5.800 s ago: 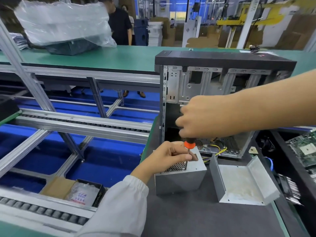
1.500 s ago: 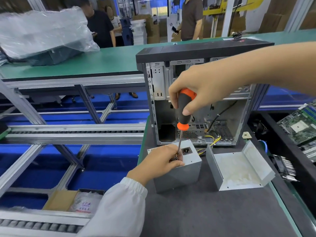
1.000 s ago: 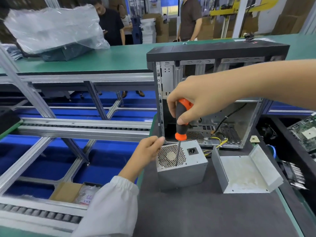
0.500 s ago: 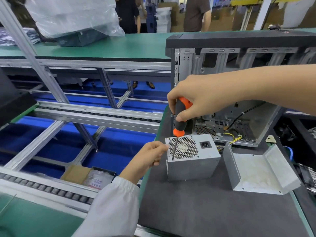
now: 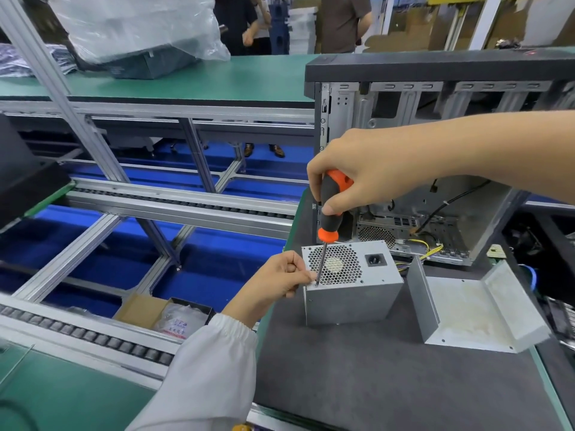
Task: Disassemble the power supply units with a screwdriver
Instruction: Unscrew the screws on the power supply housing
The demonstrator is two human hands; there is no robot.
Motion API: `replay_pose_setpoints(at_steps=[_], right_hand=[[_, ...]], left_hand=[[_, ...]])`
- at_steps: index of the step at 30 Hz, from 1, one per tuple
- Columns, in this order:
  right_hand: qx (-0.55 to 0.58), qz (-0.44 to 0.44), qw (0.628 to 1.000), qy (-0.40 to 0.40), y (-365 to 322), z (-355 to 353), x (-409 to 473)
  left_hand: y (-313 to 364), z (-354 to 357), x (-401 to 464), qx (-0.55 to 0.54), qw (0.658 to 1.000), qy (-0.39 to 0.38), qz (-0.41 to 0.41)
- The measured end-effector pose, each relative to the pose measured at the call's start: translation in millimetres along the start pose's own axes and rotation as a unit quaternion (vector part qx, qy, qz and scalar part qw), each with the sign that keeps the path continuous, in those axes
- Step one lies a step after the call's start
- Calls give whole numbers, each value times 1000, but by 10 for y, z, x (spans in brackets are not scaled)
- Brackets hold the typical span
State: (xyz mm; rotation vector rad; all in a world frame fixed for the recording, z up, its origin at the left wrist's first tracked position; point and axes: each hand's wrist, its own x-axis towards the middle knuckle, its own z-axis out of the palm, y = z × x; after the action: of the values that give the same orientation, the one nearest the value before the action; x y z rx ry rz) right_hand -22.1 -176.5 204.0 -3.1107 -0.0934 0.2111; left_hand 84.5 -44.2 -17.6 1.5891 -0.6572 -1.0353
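A grey power supply unit [image 5: 354,300] stands on the dark mat, its honeycomb fan grille and power socket facing up. My right hand [image 5: 373,172] grips the black-and-orange screwdriver [image 5: 329,213] upright, and its tip sits at the grille's near-left corner. My left hand [image 5: 277,279], in a white sleeve, has its fingers curled against the unit's left top edge, its fingertips beside the tip. I cannot tell whether they pinch a screw.
A removed grey metal cover [image 5: 476,309] lies open to the right of the unit. An open computer case [image 5: 435,169] stands behind, with loose yellow wires. The mat's left edge drops to roller conveyor rails [image 5: 174,203] over blue floor. A cardboard box [image 5: 161,312] sits below.
My left hand has come off the grille top to the unit's left edge. The screwdriver tip has shifted from mid-grille to the near-left corner. The camera has panned left.
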Motion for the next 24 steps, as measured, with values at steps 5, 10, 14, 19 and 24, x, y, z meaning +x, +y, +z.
replay_pose_setpoints(at_steps=[5, 10, 14, 19, 24], right_hand=[[5, -1, 1000, 0, 0, -12, 0], [2, -3, 1000, -5, -10, -6, 11], [-5, -3, 1000, -7, -9, -4, 19], [-6, -5, 1000, -9, -1, -11, 27], [-8, -3, 1000, -8, 3, -6, 30]], left_hand=[[-28, 3, 8, -17, 1000, 0, -7], [-19, 3, 0, -13, 1000, -3, -10], [-21, 11, -7, -18, 1000, -2, -12], [-20, 3, -1, -17, 1000, -3, -10], [-34, 3, 10, -33, 999, -6, -7]])
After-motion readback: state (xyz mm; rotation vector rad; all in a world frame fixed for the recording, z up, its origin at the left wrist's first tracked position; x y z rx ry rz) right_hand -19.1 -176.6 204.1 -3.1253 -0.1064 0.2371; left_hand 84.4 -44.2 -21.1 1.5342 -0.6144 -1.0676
